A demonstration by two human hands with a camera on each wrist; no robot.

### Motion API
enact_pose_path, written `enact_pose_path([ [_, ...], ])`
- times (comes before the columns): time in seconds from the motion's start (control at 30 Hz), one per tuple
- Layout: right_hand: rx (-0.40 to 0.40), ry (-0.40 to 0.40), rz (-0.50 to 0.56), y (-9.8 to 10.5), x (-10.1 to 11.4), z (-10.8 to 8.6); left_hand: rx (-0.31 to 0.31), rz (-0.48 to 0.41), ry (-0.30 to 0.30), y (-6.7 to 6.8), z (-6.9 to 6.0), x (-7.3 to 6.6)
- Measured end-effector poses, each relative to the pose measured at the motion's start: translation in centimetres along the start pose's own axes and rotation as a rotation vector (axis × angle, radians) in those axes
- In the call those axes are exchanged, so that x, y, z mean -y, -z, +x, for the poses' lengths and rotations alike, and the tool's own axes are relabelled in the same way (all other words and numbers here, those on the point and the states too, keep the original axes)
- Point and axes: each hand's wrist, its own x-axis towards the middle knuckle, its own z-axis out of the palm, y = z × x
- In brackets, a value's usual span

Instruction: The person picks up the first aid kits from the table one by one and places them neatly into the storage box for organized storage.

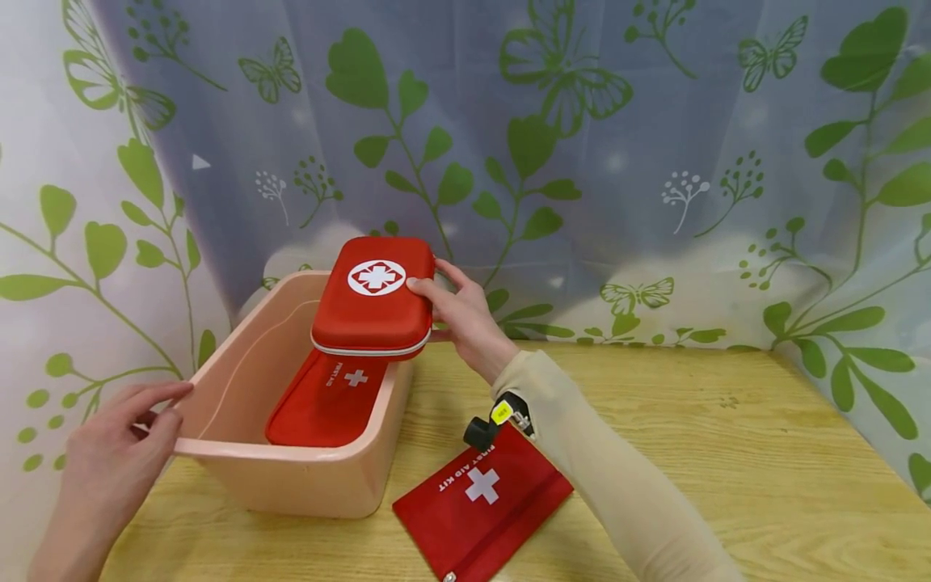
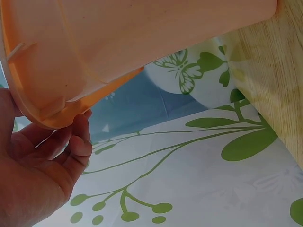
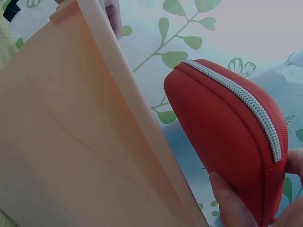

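Observation:
A red zippered first aid case [image 1: 342,311] with a white cross emblem is held in my right hand [image 1: 471,315], thumb on top and fingers at its right side. It hangs above the right part of a peach plastic bin [image 1: 291,454]. The right wrist view shows the case's [image 3: 218,123] silver zipper closed. My left hand [image 1: 116,453] grips the bin's near left corner; the left wrist view shows its fingers curled under the rim. Inside the bin lies another red case [image 1: 327,408] lettered FIRST AID, partly hidden by the held one.
A flat red FIRST AID KIT pouch [image 1: 465,505] lies on the wooden table [image 1: 655,436] to the right of the bin, partly beneath my right forearm. A curtain [image 1: 465,162] with green leaves and butterflies hangs behind the table.

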Motion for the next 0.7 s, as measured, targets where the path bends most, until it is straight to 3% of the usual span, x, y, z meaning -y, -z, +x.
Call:
enact_pose_path([
  [0.47,0.014,-0.01,-0.019,-1.2,-0.3,0.2,0.017,0.032,-0.008,0.1,0.1,0.1],
  [0.7,0.011,-0.005,-0.04,-1.5,-0.7,0.5,0.027,0.044,-0.04,0.2,0.4,0.0],
])
